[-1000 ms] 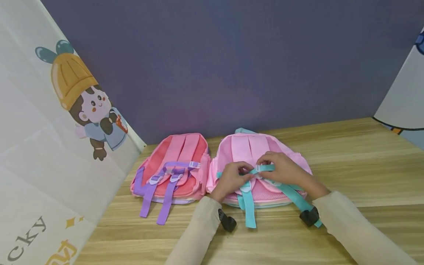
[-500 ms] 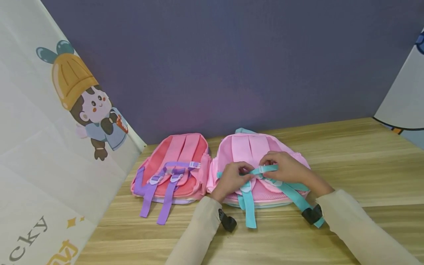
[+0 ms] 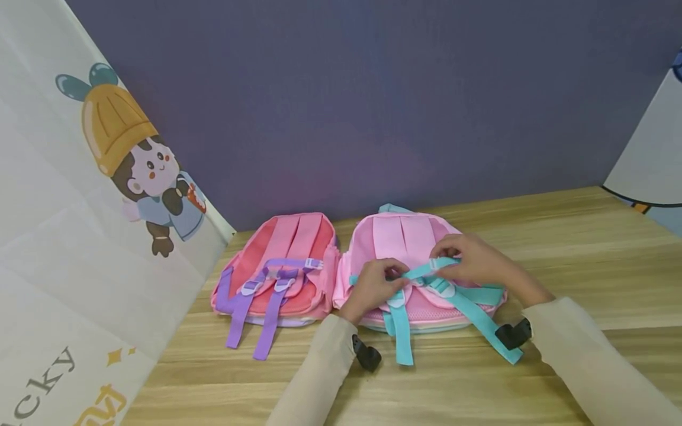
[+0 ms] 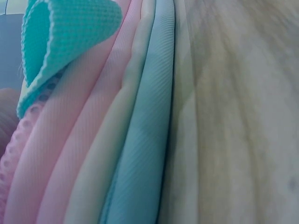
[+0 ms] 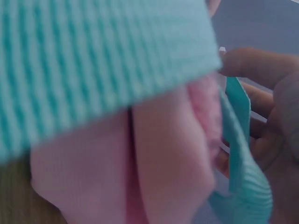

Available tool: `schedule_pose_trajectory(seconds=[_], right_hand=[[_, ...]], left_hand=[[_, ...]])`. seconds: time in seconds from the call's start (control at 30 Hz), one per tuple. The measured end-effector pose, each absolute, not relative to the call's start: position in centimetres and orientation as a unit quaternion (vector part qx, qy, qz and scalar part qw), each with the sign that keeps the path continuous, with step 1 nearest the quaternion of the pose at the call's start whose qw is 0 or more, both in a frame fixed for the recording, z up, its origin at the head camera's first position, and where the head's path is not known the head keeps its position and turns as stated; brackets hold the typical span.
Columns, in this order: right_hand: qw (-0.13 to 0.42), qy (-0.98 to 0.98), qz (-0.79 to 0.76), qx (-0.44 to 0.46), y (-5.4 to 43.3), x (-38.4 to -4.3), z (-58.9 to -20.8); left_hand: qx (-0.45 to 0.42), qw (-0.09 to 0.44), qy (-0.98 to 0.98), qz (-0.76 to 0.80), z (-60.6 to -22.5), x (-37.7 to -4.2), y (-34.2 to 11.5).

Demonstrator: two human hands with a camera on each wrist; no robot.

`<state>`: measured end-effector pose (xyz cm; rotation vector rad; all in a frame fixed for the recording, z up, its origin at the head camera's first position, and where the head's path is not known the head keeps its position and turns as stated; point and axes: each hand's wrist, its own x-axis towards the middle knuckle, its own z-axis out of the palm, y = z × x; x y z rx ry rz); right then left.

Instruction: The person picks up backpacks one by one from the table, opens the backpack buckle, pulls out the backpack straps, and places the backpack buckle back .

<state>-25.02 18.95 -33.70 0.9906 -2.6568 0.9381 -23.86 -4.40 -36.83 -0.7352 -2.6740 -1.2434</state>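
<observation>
A light pink backpack (image 3: 402, 234) lies with its padded back up and turquoise straps showing. My left hand (image 3: 371, 291) pinches a narrow turquoise strap (image 3: 420, 272) over the middle of the bag. To its right, my right hand (image 3: 474, 261) grips the same strap beside a small white buckle (image 3: 437, 264). The strap slants upward between the two hands. Loose turquoise webbing (image 3: 403, 337) hangs below the bag's lower edge; in the left wrist view a turquoise strap (image 4: 74, 35) curls over the layered pink edge. Fingers (image 5: 254, 65) of the right hand show beside the strap in the right wrist view.
A coral-pink backpack (image 3: 288, 242) with purple straps (image 3: 269, 319) lies against the left side of the pink one. Both bags are on a wooden table (image 3: 565, 266) before a dark blue-grey panel (image 3: 383, 106). A white sheet with a cartoon figure (image 3: 160, 171) stands at left.
My right hand has moved right and slightly up, carrying the white buckle with it. More turquoise strap now shows between the hands. The left hand has stayed in place.
</observation>
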Motion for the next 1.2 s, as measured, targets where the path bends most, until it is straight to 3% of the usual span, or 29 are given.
schedule_pose_trajectory(seconds=[1.2], right_hand=[[0.029, -0.882, 0.300, 0.362, 20.8, -25.4, -32.8]], left_hand=[[-0.244, 0.059, -0.884, -0.394, -37.0, -23.8, -4.3]])
